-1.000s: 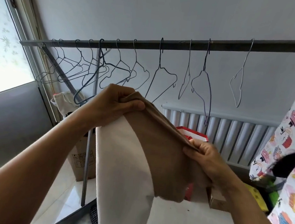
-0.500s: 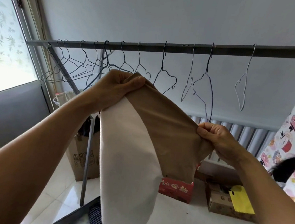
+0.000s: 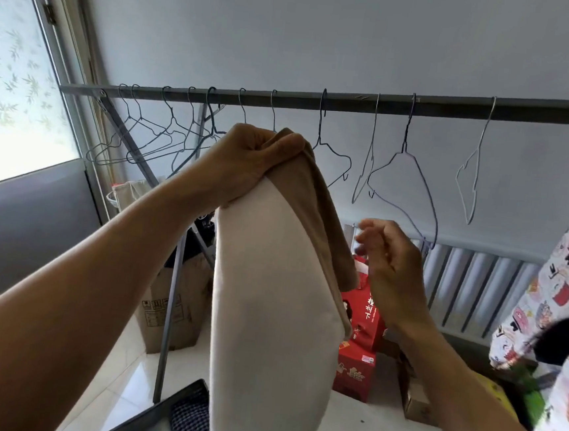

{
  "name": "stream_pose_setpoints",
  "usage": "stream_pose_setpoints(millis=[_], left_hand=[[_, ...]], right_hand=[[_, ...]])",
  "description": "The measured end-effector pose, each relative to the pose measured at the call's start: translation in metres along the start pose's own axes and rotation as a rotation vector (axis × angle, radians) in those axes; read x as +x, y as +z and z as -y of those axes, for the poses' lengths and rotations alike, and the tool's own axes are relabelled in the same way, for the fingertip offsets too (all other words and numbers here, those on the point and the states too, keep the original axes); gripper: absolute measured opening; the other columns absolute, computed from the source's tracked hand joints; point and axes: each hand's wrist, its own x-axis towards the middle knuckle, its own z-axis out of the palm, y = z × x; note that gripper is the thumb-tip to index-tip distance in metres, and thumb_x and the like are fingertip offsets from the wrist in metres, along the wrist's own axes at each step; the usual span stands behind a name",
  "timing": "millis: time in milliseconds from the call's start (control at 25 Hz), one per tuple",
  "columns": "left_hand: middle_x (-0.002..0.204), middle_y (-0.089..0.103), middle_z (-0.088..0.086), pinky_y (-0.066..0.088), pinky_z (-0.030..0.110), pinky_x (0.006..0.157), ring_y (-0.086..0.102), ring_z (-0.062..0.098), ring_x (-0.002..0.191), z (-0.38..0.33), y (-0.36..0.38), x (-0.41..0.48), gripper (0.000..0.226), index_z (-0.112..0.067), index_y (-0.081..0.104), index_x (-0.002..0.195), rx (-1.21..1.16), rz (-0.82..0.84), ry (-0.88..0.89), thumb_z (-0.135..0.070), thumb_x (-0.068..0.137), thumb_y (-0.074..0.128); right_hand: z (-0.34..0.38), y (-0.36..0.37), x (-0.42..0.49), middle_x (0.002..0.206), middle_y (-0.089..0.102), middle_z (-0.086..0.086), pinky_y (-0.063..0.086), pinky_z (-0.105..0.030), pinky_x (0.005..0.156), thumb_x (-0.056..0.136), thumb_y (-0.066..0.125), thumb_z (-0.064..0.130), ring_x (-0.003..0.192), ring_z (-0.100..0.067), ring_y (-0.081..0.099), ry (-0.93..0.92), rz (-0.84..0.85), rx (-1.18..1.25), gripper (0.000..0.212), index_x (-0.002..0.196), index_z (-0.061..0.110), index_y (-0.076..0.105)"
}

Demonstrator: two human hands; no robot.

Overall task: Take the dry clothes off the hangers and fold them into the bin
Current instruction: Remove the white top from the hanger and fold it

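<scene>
While left hand (image 3: 249, 164) grips top, soft cream-and-tan cloth (image 3: 274, 317) hangs vertical, frame centre; right hand (image 3: 388, 269) fingers slack, empty.

Cannot see the lower end of the folded garment (image 3: 274, 317), cut by the bottom edge, and see only a corner of the dark bin (image 3: 163, 407) just left of it, with a checked cloth (image 3: 187, 423) partly behind the garment. Cannot make out the fingers of the right hand (image 3: 392, 262) just right of the garment, smeared by blur, nor the whole red boxes (image 3: 355, 369) half covered behind it. Cannot read the small print on the cardboard box (image 3: 168, 308) left of the garment, nor follow the patterned cloth (image 3: 564, 308) far right of it, cut by the edge.
</scene>
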Motion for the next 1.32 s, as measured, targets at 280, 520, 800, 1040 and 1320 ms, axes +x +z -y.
stream_pose_setpoints(millis=[280, 520, 800, 1040, 1320], left_hand=[[0.101, 0.071, 0.025, 0.05, 0.021, 0.071, 0.06, 0.013, 0.08, -0.009, 0.012, 0.004, 0.051, 0.008, 0.069, 0.103, -0.025, 0.002, 0.038, -0.041, 0.092, 0.06], [0.05, 0.042, -0.009, 0.03, 0.014, 0.048, 0.035, 0.002, 0.048, -0.009, 0.008, 0.009, 0.038, -0.021, 0.062, 0.053, 0.166, 0.026, 0.058, -0.041, 0.082, 0.074], [0.111, 0.072, 0.004, 0.057, 0.025, 0.08, 0.07, 0.014, 0.101, 0.026, 0.006, -0.007, 0.063, -0.017, 0.054, 0.135, -0.614, 0.11, -0.218, -0.057, 0.087, 0.048], [0.086, 0.073, 0.012, 0.052, 0.027, 0.043, 0.068, 0.022, 0.06, 0.063, 0.05, -0.091, 0.108, -0.013, 0.057, 0.13, -0.847, 0.22, -0.573, -0.09, 0.056, 0.039], [0.097, 0.062, 0.041, 0.048, 0.061, 0.054, 0.063, 0.056, 0.08, 0.073, 0.061, -0.101, 0.088, -0.055, 0.034, 0.141, -0.646, -0.123, -0.385, -0.028, 0.073, 0.084]], right_hand=[[0.042, 0.017, -0.024, 0.089, 0.07, 0.022, 0.054, -0.014, 0.064, 0.07, 0.077, 0.054, 0.083, 0.001, 0.069, 0.126, 0.517, 0.186, 0.039, 0.101, 0.04, 0.057], [0.042, 0.013, -0.031, 0.082, 0.074, 0.016, 0.054, -0.015, 0.062, 0.086, 0.07, 0.021, 0.075, -0.007, 0.072, 0.257, 0.551, 0.242, 0.007, 0.09, 0.027, 0.068], [0.05, 0.009, -0.024, 0.086, 0.076, 0.008, 0.057, -0.024, 0.065, 0.08, 0.076, 0.014, 0.077, -0.012, 0.073, 0.307, 0.448, 0.296, 0.017, 0.091, 0.024, 0.07], [0.051, 0.001, -0.008, 0.095, 0.076, -0.002, 0.059, -0.041, 0.08, 0.082, 0.073, 0.009, 0.088, -0.023, 0.073, 0.393, 0.413, 0.368, 0.022, 0.102, 0.015, 0.07], [0.039, 0.004, -0.014, 0.098, 0.075, -0.009, 0.059, -0.039, 0.071, 0.083, 0.072, 0.009, 0.086, -0.026, 0.073, 0.486, 0.398, 0.372, 0.031, 0.113, 0.011, 0.065]])
